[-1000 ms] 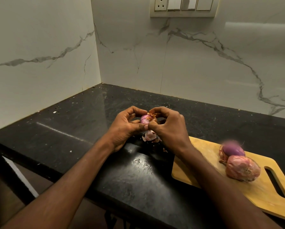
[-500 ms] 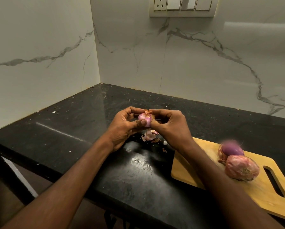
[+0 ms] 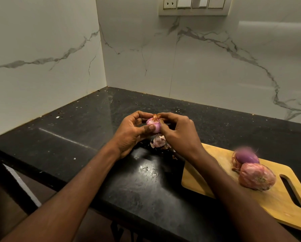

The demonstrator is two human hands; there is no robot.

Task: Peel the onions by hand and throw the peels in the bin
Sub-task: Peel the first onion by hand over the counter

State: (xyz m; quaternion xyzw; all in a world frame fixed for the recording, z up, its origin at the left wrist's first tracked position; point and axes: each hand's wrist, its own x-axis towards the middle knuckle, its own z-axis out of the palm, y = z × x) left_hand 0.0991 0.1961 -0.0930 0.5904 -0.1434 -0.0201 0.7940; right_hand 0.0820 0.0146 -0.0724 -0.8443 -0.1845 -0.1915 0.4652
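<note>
A: Starting at the left, what is the left hand [image 3: 128, 135] doing?

B: It grips the small onion [image 3: 154, 125] above the dark surface [image 3: 73, 137], thumb pressed across its near side and fingers curled over the far side.

A: And the right hand [image 3: 178, 135]?

B: It closes on the same onion from the right, fingertips pinching at the dry papery tuft on top. I judge it is working off what skin remains; much of the bulb already shows smooth and purple.

A: Anything beneath them?

B: Loose peels [image 3: 158, 142] lie on the surface just under the hands, with a few scraps nearer the cutting board [image 3: 207, 175].

A: What is on the board?

B: Two more onions on its right part, touching each other. The far one [image 3: 247, 157] looks largely bare and purple, with some skin hanging at its left. The near one [image 3: 257, 177] still wears its papery coat.

A: So how far along?

B: Roughly midway, I would say. One is nearly peeled, one is in hand, one is untouched. No bin is in view, and the peels have yet to go there.
</note>
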